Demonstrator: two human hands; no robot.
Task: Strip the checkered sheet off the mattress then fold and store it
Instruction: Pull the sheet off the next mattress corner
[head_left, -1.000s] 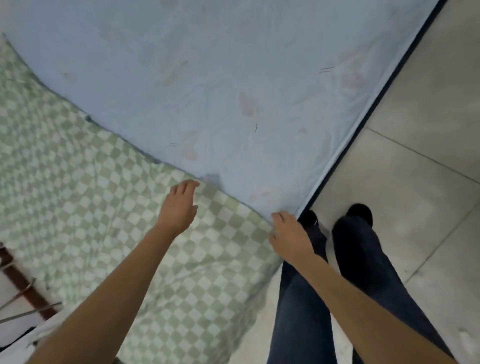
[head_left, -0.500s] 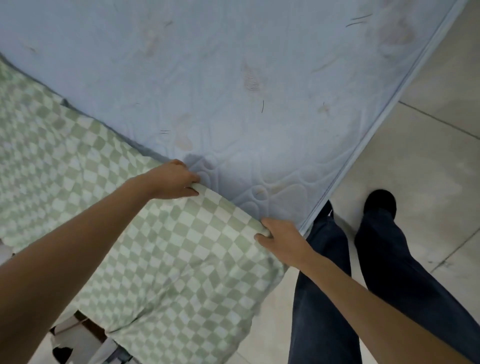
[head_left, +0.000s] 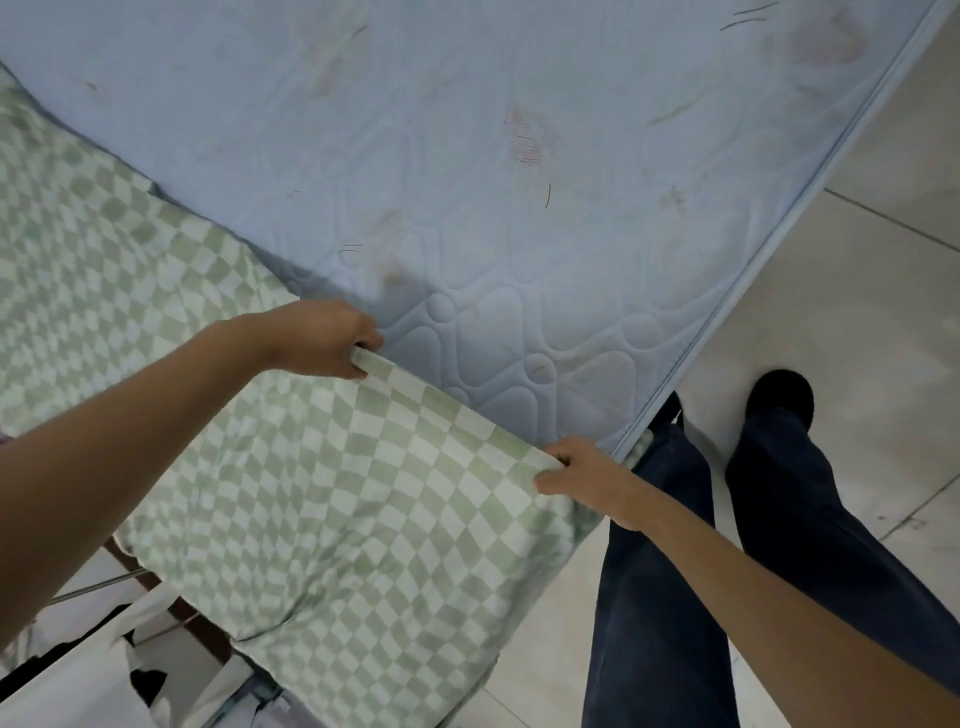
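The green-and-white checkered sheet (head_left: 291, 467) covers the lower left of the pale blue quilted mattress (head_left: 519, 156), whose upper part lies bare. My left hand (head_left: 322, 338) grips the sheet's folded-back edge near the middle of the mattress. My right hand (head_left: 582, 475) pinches the same edge close to the mattress's right border. Between the two hands the edge runs taut and slightly lifted.
Light floor tiles (head_left: 857, 291) lie to the right of the mattress. My legs in dark trousers (head_left: 675, 597) and a black shoe (head_left: 779, 389) stand beside the mattress edge. A dark wooden frame and white items (head_left: 104, 675) sit at the lower left.
Both hands lay on the sheet a second ago; they have since curled round its edge and lifted it. The view has shifted closer to the mattress.
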